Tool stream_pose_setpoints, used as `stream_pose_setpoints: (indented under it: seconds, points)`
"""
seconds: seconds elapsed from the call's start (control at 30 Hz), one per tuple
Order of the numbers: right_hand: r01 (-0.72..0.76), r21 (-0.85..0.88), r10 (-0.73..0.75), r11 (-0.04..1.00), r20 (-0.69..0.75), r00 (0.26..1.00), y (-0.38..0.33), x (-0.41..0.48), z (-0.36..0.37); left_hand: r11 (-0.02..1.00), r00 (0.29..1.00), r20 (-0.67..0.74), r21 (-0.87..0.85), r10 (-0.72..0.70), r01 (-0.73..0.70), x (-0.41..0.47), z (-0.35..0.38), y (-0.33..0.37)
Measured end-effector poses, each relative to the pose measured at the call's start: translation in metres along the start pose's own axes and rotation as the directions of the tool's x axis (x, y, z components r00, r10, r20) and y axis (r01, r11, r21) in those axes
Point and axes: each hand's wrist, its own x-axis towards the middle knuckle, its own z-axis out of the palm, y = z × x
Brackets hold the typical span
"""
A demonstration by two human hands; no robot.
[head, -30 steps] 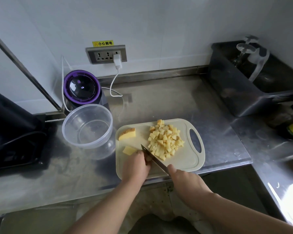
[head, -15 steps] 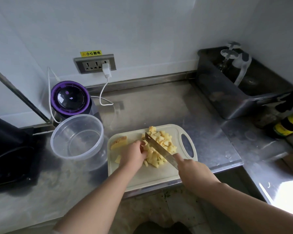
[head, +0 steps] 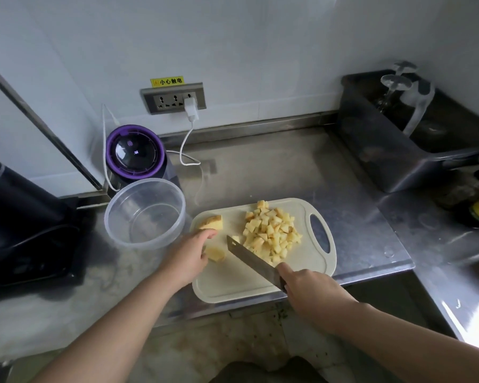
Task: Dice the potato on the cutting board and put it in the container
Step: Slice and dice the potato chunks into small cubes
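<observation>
On the cutting board (head: pixel 233 286): diced potato (head: pixel 271 236) piled right, potato chunk (head: pixel 212 223) left.
Your left hand (head: pixel 187 255): relaxed, fingers at smaller chunk (head: pixel 216 254).
Your right hand (head: pixel 313 295): gripping knife (head: pixel 249 258).
Container (head: pixel 114 233): left of board.

Bare board (head: pixel 233 283) betw knife (head: pixel 249 258) & left hand (head: pixel 188 255); container (head: pixel 127 200) just beside board's left edge.

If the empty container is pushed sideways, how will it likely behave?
The container looks thin, clear and empty, so probably light. Wide and low, it should slide on the smooth steel counter rather than tip.
</observation>
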Motion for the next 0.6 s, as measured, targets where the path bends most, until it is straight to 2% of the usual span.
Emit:
stream_pose_setpoints:
  seconds: [0.1,0.3,0.5,0.6]
  points:
    - [-0.002,0.01,0.002,1.0,0.018,1.0,-0.004,0.002,0.008,0.989,0.995,0.101,0.142,0.029,-0.043,0.0,0.003,0.001]
    - [-0.053,0.022,0.052,0.998,0.032,0.998,0.002,0.009,0.005,0.944,0.988,0.137,0.311,0.067,-0.107,0.011,0.008,-0.002]
    - [-0.048,-0.01,0.048,0.999,0.001,0.999,0.001,0.021,-0.001,0.902,0.975,0.207,0.402,0.079,-0.158,0.019,0.001,0.001]
    - [-0.044,0.001,0.044,0.999,0.004,0.999,0.0,0.021,-0.001,0.91,0.98,0.194,0.397,0.047,-0.122,0.012,0.005,0.005]
